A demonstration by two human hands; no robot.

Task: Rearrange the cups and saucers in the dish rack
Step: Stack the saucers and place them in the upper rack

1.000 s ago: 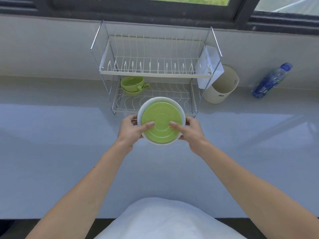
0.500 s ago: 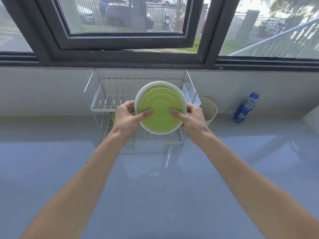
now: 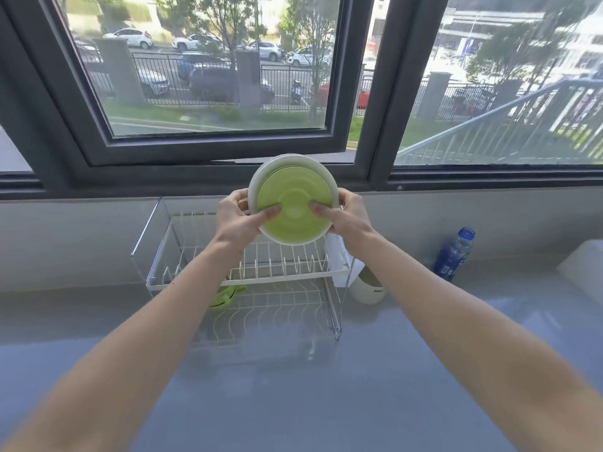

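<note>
I hold a stack of saucers (image 3: 295,220), a green one in front of a white one, upright above the top tier of the two-tier wire dish rack (image 3: 280,275). My left hand (image 3: 236,220) grips the stack's left edge and my right hand (image 3: 347,216) its right edge, both thumbs pressed on the green face. A green cup (image 3: 225,296) sits on the lower tier at the left, partly hidden by my left forearm.
A white cutlery holder (image 3: 339,265) hangs on the rack's right side. A cream canister (image 3: 367,288) lies beside it, and a blue bottle (image 3: 452,254) stands further right. A white object (image 3: 584,269) shows at the right edge. The grey counter (image 3: 293,386) stretches in front; windows stand behind.
Both hands have lifted the saucer stack from in front of the lower tier up above the top tier. The view has tilted up toward the window.
</note>
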